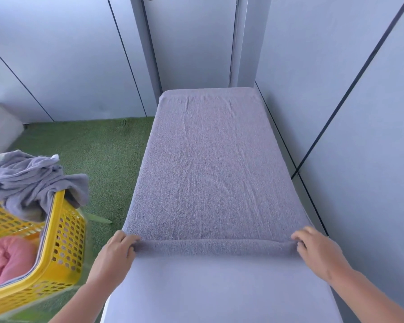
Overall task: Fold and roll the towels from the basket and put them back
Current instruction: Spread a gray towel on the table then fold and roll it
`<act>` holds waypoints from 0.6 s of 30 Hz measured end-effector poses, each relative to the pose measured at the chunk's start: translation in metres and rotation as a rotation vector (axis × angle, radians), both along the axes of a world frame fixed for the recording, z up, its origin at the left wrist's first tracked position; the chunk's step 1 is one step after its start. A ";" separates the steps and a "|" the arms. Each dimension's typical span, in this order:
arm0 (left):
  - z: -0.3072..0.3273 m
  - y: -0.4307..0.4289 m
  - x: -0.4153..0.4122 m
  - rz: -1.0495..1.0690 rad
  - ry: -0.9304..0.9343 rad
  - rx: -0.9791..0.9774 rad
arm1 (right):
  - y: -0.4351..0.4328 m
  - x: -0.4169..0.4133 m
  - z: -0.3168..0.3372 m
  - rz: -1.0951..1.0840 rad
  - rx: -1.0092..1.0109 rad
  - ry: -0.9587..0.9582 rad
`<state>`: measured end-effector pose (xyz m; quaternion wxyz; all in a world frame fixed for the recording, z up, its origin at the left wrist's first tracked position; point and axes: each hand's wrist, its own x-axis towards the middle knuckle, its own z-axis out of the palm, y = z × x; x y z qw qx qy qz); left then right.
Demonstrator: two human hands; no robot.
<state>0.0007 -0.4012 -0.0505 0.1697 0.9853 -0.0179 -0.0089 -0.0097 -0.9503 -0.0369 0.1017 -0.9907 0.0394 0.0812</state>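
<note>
On a worktop between grey walls the towel lies flat, its long axis running straight ahead of the hands. The left hand and right hand each pinch one end of its rolled near edge; the basket sits left of the left hand.

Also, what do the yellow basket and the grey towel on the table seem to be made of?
The yellow basket looks like moulded plastic: smooth, slightly glossy walls with a regular grid of holes. The spread grey towel looks like terry cloth, probably cotton: matte, fuzzy nap, soft creases.
</note>
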 end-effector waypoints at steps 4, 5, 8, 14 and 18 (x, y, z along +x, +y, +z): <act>0.000 -0.009 -0.004 -0.041 0.028 -0.010 | -0.003 -0.005 -0.001 0.129 0.062 -0.016; 0.000 -0.009 -0.004 -0.065 0.049 0.022 | -0.005 -0.006 -0.001 0.165 0.043 0.021; -0.002 -0.006 -0.002 -0.092 0.092 0.110 | -0.004 -0.002 -0.001 0.180 -0.011 -0.006; -0.002 -0.001 -0.002 -0.115 0.058 0.156 | -0.010 0.006 0.003 0.160 -0.180 0.131; 0.003 -0.004 -0.005 -0.051 0.094 0.119 | -0.007 0.000 0.002 0.121 -0.061 0.067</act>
